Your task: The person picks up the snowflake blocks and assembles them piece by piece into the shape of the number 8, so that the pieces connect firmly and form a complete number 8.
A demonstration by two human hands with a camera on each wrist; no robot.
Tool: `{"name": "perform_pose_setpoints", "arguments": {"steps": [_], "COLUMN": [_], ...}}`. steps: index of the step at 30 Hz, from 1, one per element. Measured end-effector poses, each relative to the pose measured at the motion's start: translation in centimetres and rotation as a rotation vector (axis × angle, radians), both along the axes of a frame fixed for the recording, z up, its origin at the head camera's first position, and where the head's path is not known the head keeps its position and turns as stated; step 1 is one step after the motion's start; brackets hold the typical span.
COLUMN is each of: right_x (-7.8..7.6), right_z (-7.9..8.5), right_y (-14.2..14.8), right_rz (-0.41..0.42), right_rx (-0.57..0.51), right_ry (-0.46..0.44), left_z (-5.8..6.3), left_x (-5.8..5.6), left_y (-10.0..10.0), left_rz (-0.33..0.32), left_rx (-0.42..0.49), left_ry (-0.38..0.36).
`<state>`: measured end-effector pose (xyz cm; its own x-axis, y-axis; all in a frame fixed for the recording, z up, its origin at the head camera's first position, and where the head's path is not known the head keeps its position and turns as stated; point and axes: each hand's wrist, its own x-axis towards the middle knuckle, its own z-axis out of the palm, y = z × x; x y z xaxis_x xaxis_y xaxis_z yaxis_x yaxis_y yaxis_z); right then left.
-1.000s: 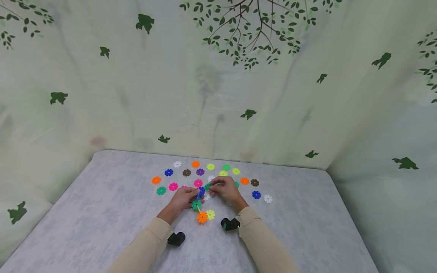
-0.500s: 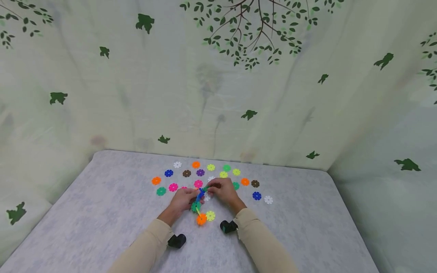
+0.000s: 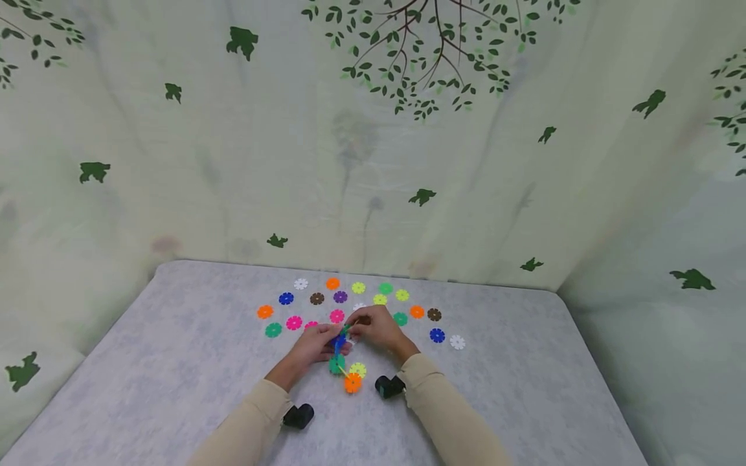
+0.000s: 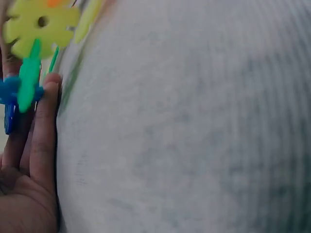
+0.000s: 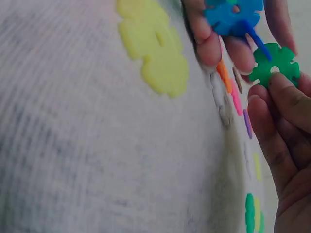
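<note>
My left hand [image 3: 311, 347] grips a chain of interlocked slotted plastic discs by its blue part. Below the blue disc [image 5: 228, 22] hang a green disc [image 3: 336, 365], a yellow disc [image 4: 29, 29] and an orange disc [image 3: 352, 383]. Thumb and fingers of my right hand [image 3: 380, 329] pinch another green disc [image 5: 277, 60], which meets the edge of a blue piece in the right wrist view. How deep the slots sit together, I cannot tell. A loose yellow disc [image 5: 153, 46] lies on the table just beyond the orange one.
Several loose discs are spread across the far half of the grey table [image 3: 175, 375], among them a purple disc [image 3: 340, 297], a brown disc [image 3: 434, 314] and a white disc [image 3: 457, 342]. Behind the table hangs a leaf-printed curtain [image 3: 280, 162].
My right hand has moved left, bringing its green disc against the blue part of the chain. The chain's lower end has swung slightly right and toward me.
</note>
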<state>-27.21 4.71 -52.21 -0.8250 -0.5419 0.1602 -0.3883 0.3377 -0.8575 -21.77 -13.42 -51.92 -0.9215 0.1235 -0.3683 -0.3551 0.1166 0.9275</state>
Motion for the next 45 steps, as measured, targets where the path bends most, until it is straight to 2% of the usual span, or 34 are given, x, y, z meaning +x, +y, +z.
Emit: {"name": "perform_pose_setpoints", "arguments": {"steps": [3,6,11,15,20,27,32,33,40,45], "right_x": [0.0,0.2,0.6,1.1,1.9,2.2,2.2,2.1,1.6,0.7], "right_z": [0.2,0.4,0.4,0.3,0.1,0.1,0.3,0.2,-0.1,0.6], "right_y": [-0.2,-0.1,1.7,4.2,6.1,6.5,6.4,6.4,4.8,2.9], "right_rz": [0.034,0.013,-0.07,-0.116,-0.134,-0.159,-0.196,-0.198,-0.185,-0.191], "right_rx": [0.03,0.064,0.142,0.234,0.34,0.416,0.353,0.311,-0.084,-0.164], "right_ry": [0.03,0.016,-0.048,-0.084,-0.133,-0.158,-0.141,-0.149,-0.375,-0.364], "left_z": [0.1,0.0,-0.4,-0.5,-0.4,-0.1,-0.1,-0.2,-0.5,-0.6], "left_x": [0.1,0.2,0.6,0.9,1.1,0.7,0.5,0.5,0.3,0.2], "left_y": [-0.2,-0.3,-1.0,-1.7,-2.5,-2.6,-2.2,-2.2,-1.9,-1.2], "left_rz": [-0.053,-0.069,-0.035,-0.028,-0.033,-0.049,-0.061,-0.061,-0.065,-0.075], "left_rx": [0.005,-0.006,-0.022,0.019,0.074,0.093,0.11,0.113,0.141,0.159], "left_ry": [0.018,0.008,-0.015,-0.021,-0.034,-0.03,-0.024,-0.022,-0.033,-0.021]}}
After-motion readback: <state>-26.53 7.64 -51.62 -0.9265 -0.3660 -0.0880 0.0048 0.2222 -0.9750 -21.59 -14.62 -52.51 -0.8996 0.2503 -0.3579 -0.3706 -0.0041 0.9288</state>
